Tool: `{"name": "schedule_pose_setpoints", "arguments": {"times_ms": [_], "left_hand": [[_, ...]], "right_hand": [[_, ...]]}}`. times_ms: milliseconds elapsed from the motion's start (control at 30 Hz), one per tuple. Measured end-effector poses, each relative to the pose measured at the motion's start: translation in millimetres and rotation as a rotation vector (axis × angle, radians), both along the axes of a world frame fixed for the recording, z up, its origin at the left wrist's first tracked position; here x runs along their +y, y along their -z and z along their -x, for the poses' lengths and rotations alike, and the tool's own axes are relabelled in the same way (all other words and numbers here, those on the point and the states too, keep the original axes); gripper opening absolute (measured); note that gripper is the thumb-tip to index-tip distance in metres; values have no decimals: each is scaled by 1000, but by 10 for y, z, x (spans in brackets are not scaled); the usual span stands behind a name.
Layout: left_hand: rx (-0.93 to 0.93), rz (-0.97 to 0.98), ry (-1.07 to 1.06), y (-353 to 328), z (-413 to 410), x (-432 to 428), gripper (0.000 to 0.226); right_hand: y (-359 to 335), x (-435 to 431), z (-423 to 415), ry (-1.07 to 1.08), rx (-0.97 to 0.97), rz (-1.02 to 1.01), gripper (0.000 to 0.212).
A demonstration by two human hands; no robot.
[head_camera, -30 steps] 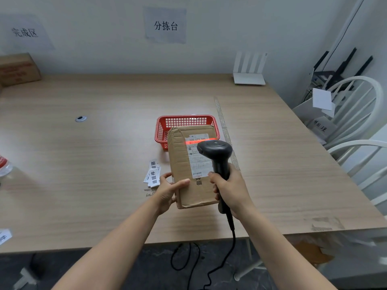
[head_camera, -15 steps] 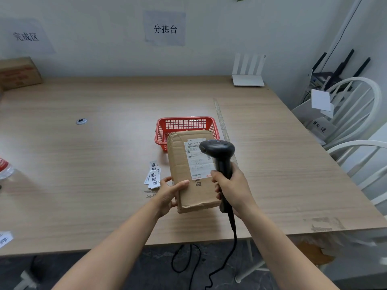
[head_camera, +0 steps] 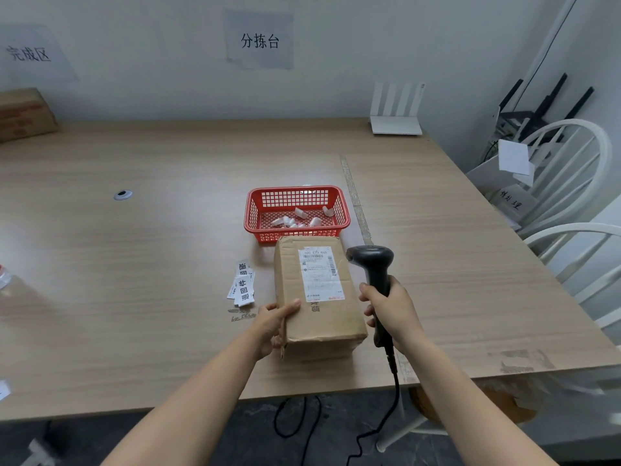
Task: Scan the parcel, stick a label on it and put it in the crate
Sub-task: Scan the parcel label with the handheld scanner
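Both hands were busy: our left hand (head_camera: 273, 321) gripped the parcel (head_camera: 317, 294) at its near-left edge, label up for reading; right hand (head_camera: 391, 311) clenched the scanner (head_camera: 371, 264) just right. Red basket (head_camera: 297, 193) sat just beyond, stickers (head_camera: 242, 284) left.

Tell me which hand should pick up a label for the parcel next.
Left. The left hand only steadies the parcel at its left edge, and the labels lie on the table just to that side. The right hand is wrapped around the scanner, on the parcel's far side.
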State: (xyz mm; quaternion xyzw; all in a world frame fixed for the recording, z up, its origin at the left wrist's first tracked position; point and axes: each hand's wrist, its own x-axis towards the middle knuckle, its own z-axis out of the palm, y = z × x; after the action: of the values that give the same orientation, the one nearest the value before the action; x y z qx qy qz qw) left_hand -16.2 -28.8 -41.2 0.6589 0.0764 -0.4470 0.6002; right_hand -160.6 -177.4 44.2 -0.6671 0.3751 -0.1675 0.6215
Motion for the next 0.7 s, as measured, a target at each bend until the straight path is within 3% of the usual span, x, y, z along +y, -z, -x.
{"name": "schedule_pose_setpoints", "arguments": {"times_ms": [300,500,700], "left_hand": [[-72,-44,11,75,-121,-79,65],[-119,-52,-12,84,-194,-39,66],[-167,-82,-22,51,-202,23,63]], "right_hand": [[268,-389,-111,56,145,148,17],[655,-640,-249,56,454,241,45],[1011,-644,-226,79,670,327,54]]}}
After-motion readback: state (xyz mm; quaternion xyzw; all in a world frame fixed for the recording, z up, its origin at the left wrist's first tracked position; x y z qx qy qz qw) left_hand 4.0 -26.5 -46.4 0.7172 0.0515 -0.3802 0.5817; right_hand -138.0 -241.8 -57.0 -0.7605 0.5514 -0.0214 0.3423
